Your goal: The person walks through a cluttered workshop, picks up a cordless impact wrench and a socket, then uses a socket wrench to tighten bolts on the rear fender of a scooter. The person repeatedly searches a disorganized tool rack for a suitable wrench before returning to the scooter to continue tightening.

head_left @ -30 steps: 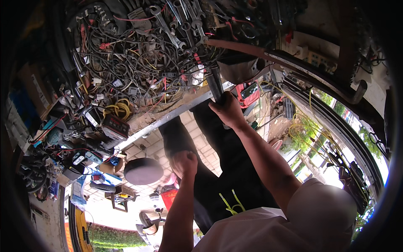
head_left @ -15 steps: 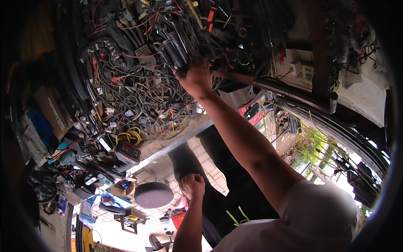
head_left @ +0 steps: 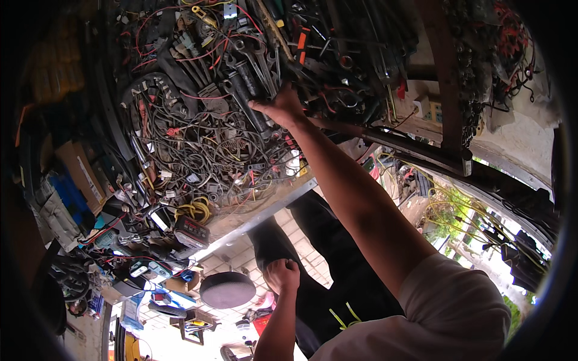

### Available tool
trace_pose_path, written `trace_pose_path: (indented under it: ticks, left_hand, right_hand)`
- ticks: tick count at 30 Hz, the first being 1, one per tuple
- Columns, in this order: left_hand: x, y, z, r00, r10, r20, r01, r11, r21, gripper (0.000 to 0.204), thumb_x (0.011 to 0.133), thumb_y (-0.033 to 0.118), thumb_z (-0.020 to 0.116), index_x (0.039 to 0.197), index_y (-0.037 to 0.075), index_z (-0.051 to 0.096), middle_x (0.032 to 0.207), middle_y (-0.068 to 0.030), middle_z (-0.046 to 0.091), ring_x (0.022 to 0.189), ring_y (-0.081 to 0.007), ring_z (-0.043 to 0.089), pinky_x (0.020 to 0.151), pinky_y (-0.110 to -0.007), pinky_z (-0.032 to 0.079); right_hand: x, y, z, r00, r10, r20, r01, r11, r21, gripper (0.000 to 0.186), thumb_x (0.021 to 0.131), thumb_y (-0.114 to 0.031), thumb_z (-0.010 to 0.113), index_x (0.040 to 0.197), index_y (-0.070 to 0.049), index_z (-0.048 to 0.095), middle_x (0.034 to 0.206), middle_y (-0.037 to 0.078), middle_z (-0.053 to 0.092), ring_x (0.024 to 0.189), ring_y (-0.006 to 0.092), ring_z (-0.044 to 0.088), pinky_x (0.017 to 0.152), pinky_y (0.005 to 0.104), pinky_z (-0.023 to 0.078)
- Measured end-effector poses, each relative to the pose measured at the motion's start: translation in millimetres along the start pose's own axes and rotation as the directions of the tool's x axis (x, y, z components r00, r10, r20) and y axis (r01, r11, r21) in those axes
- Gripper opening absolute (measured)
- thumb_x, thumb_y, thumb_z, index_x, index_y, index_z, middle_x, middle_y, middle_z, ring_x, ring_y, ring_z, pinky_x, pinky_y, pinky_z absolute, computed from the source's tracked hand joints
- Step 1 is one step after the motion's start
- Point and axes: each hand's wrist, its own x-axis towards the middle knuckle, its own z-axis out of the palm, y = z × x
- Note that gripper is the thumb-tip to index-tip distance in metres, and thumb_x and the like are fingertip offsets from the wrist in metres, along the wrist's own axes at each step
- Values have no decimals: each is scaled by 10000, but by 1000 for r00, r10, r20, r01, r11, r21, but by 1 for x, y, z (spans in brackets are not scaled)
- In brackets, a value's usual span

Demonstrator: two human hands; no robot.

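My right hand reaches into the tool heap at the top centre, thumb spread and fingertips partly hidden among dark tools. Beside its thumb lie several steel wrenches and a thick dark metal bar. A tangle of cables covers the bench below and left of this hand. My left hand is low at the middle, closed in a fist in front of my dark trousers, with no object visible in it.
A rusty metal bar runs rightward from the heap. The bench's metal edge crosses diagonally. A round grey seat stands on the paving. A black-and-red boxed device lies near the edge, and a socket board is at the right.
My right hand has carried the dark bar up into the wrenches and now has its thumb loosened from it. The view has shifted, so the bench sits lower in the frame.
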Motion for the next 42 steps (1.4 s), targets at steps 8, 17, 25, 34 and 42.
trace_pose_path:
  ticks: [8,17,25,34,42]
  left_hand:
    - [2,-2,-3,983,95,-157,-98,995,-8,131,751,243,634,710,120,645,809,-70,660,843,-297,607,777,-447,460]
    - [2,-2,-2,983,95,-158,-99,995,-17,126,753,236,631,709,119,644,809,-72,660,845,-294,608,783,-442,464]
    - [3,0,0,979,115,-166,-119,993,-14,121,746,230,635,705,116,644,804,-69,660,836,-290,607,777,-434,465]
    - [3,8,-4,984,130,-124,-125,991,48,140,754,248,640,697,120,636,797,-62,656,833,-290,605,760,-441,452]
    - [4,5,-5,988,115,-105,-112,993,38,146,761,257,633,715,120,651,823,-62,664,855,-285,606,788,-436,450]
  right_hand:
    - [-1,-3,2,997,60,40,-66,983,172,775,670,-314,850,1237,40,457,1125,247,630,1043,370,624,893,403,495]
    - [-5,-3,-13,982,161,100,-186,921,342,183,724,-42,694,895,2,648,798,49,633,728,142,548,674,319,454]
    - [-3,-4,-15,983,130,128,-177,844,506,83,735,-31,648,817,-44,637,712,-4,575,649,121,492,615,306,417]
    - [-71,-64,22,990,-86,-116,53,965,-256,537,801,-31,571,1309,-4,400,1237,189,543,1115,362,552,969,553,404]
    - [-91,-66,49,922,-249,-296,144,932,-333,670,739,-1,573,1373,-65,366,1402,121,379,1245,331,415,981,559,326]
